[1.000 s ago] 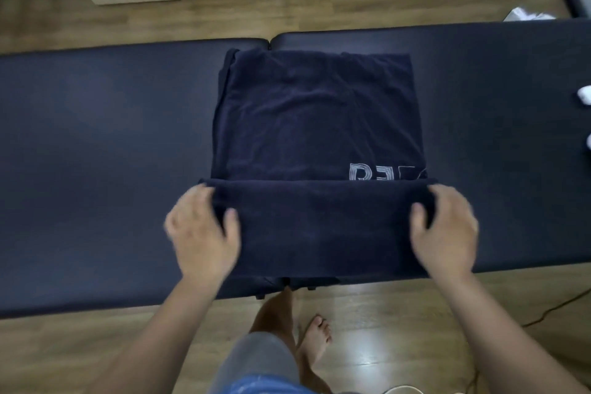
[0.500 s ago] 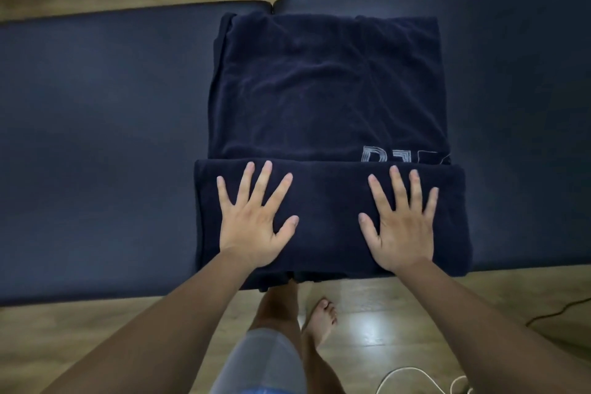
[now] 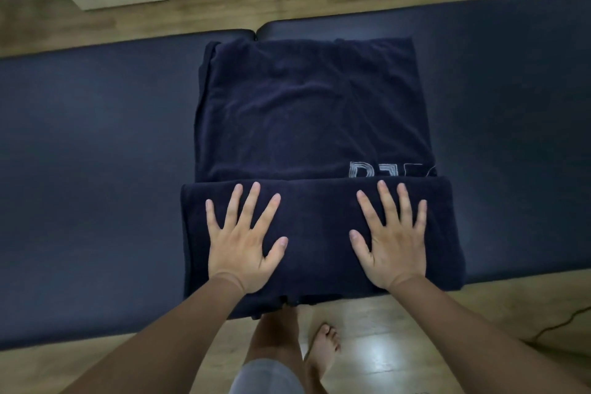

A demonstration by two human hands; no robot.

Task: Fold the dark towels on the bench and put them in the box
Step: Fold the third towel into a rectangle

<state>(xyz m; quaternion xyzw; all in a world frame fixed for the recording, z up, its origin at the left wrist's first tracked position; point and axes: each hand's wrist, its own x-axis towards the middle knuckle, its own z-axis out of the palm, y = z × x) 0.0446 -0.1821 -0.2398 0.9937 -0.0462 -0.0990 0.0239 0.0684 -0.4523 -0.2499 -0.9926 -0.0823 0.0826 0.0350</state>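
Head view, left hand [image 3: 244,252], right hand [image 3: 394,252] flat on folded towel [image 3: 310,124]

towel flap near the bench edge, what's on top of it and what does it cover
The left hand and right hand rest flat on the towel flap. The flap covers the lower part of the pale lettering.

Left hand [image 3: 244,243]: a second ago curled over the left end of the towel's [image 3: 307,112] turned-up fold; now flat, fingers spread, further in on the fold, by the bench's [image 3: 80,169] near edge. Right hand [image 3: 395,240]: likewise, off the right end. Fold: lies flatter.
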